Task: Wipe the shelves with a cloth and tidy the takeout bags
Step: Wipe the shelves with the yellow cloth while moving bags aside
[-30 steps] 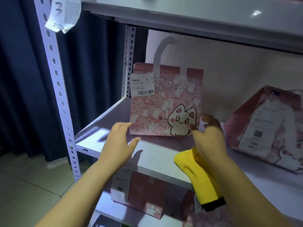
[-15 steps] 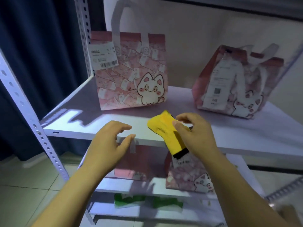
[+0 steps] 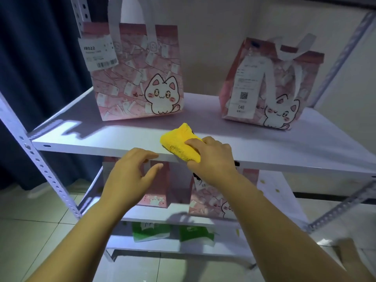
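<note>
My right hand [image 3: 213, 157] grips a folded yellow cloth [image 3: 180, 142] and holds it on the front edge of the white shelf [image 3: 81, 139]. My left hand [image 3: 130, 174] hovers just below that edge with relaxed fingers, holding nothing. Two pink takeout bags with a cat print stand on this shelf: one upright at the back left [image 3: 138, 78] with a barcode label, and one at the back right [image 3: 268, 84], turned at an angle, with a long receipt.
The shelf below carries more pink cat bags [image 3: 211, 198]. Green-and-white bags [image 3: 150, 231] sit on the lowest shelf. Perforated metal uprights [image 3: 38, 159] frame the rack, a dark curtain [image 3: 36, 58] hangs at the left, and tiled floor [image 3: 24, 231] lies below.
My right hand left the left bag and brought the yellow cloth down onto the shelf's front edge. My left hand dropped below the edge. The view tilted down.
</note>
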Demonstrator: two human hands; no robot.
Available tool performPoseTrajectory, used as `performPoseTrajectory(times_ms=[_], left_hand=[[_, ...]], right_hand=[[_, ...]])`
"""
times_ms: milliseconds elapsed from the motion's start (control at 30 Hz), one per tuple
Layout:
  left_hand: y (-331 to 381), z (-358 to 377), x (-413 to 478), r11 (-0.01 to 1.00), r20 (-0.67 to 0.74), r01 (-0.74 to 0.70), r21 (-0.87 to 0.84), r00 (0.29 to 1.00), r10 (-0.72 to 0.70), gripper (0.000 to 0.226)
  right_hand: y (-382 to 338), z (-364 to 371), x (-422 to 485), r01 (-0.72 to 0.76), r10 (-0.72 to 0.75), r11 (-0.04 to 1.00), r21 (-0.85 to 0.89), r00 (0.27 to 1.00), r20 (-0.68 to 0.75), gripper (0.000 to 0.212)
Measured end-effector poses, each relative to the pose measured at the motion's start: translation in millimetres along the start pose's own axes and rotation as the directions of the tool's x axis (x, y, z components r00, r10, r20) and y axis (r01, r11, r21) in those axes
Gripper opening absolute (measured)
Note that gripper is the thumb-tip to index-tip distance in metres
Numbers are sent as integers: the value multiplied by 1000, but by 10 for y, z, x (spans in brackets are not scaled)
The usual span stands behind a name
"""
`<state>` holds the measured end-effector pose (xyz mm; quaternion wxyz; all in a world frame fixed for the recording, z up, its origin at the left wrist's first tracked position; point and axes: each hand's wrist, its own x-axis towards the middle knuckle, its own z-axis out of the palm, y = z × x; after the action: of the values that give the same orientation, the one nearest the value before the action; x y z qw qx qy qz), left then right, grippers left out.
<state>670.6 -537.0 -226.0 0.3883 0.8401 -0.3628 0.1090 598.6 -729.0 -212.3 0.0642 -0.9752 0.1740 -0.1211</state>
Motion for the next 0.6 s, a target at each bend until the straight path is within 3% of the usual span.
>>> performPoseTrajectory(times_ms=[200,333,600], left_hand=[[501,433,-281,1000,-2,-14,-17,1000,14,19],[884,891,-593,1000,69,-29,2,997,29,18],[1503,1993,-1208,999,264,33,41,964,-42,20]], right_hand=[[577,-182,-673,107,-107,986,128,994,-8,52],[1208,-243,-1231,103,-107,973,206,994,5,51],[2527,73,-2171,-149,129,984,95,974,188,48]])
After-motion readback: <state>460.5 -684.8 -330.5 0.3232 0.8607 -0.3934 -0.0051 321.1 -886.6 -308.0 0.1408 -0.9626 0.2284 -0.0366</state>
